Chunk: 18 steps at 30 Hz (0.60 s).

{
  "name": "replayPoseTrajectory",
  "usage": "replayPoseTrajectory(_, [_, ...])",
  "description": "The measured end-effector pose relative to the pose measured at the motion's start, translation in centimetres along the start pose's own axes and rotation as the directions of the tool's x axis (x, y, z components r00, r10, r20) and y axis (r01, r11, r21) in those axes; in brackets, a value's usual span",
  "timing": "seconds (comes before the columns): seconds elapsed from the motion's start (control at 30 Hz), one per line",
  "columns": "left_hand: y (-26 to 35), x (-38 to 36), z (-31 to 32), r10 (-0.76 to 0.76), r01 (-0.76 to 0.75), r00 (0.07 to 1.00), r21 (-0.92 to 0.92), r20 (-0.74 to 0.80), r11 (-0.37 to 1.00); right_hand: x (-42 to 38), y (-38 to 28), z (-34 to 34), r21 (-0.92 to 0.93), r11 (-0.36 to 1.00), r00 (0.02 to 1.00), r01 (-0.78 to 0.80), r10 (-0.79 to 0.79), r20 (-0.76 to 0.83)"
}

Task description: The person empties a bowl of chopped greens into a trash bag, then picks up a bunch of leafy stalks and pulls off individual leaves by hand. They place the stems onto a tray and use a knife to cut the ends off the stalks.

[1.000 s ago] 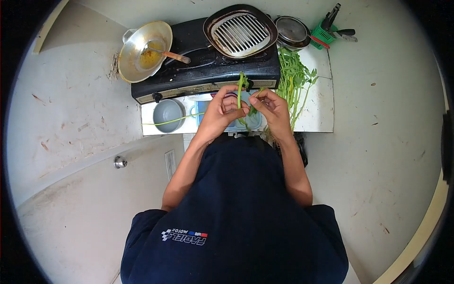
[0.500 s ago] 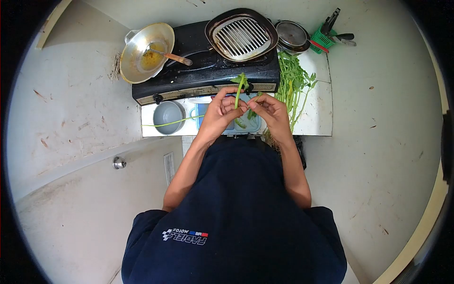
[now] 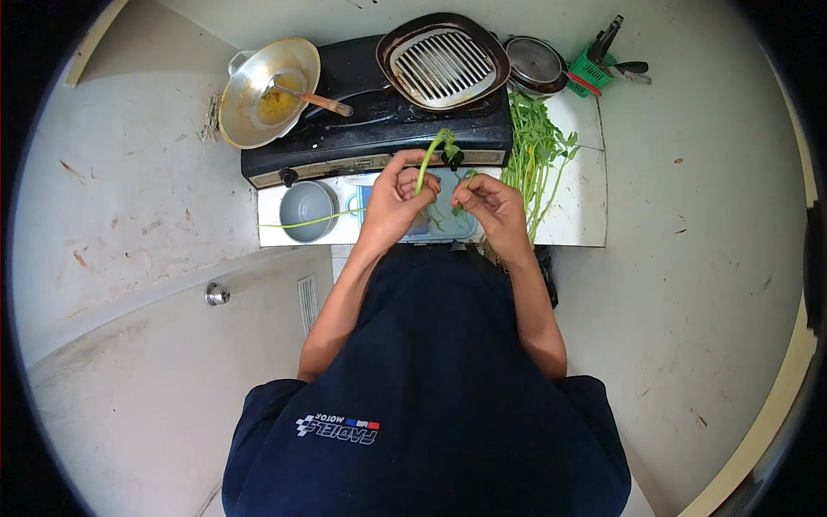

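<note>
My left hand (image 3: 398, 200) is closed around a leafy green stem (image 3: 426, 164). The stem's drooping leaf end rises above the fingers, and its long thin part (image 3: 332, 222) runs out left across a grey bowl (image 3: 307, 211). A short gap away, my right hand (image 3: 498, 215) pinches a small green leaf piece (image 3: 470, 175) between thumb and fingertips. Below both hands lies a light blue tray (image 3: 466, 227) with bits of greens in it, partly hidden by the hands. To the right, a bunch of leafy green stems (image 3: 536, 164) rests on the white counter.
A black stove (image 3: 362, 129) stands behind the hands. On it are a wok (image 3: 241, 108) with a wooden-handled utensil (image 3: 327, 105) and a grill pan (image 3: 444, 65). A lidded pot (image 3: 534, 62) and a green basket of utensils (image 3: 588, 73) stand at back right.
My hands have moved apart slightly. The stem in my left hand has tilted and shifted left, while the right hand has drawn off with a small leaf piece.
</note>
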<state>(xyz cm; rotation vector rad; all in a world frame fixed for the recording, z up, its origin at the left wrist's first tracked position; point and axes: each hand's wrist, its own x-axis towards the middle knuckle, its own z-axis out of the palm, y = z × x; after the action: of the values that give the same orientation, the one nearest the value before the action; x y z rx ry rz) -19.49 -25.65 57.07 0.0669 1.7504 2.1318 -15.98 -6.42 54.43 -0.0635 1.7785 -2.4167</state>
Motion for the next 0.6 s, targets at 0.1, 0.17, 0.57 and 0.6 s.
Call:
replayPoseTrajectory(0.1, [0.0, 0.1, -1.2, 0.030, -0.030, 0.999, 0.000, -0.032, 1.000, 0.2, 0.2, -0.5, 0.003, 1.000, 0.999, 0.001, -0.001, -0.048])
replayPoseTrajectory(0.17, [-0.1, 0.1, -1.9, 0.033, -0.030, 0.996, 0.041, -0.088, 0.999, 0.6, 2.0, -2.0, -0.239, 0.968, 0.992, -0.079, 0.053, -0.110])
replayPoseTrajectory(0.57, [0.1, -0.9, -3.8, -0.061, 0.028, 0.992, -0.275, -0.114, 0.961, 1.3, 15.5, -7.8, -0.906, 0.416, 0.996, -0.070, -0.013, -0.083])
replayPoseTrajectory(0.6, [0.1, -0.9, -3.9, -0.060, 0.024, 0.991, -0.283, -0.117, 0.959, 1.4, 16.1, -7.9, -0.921, 0.385, 0.998, -0.059, -0.010, -0.069])
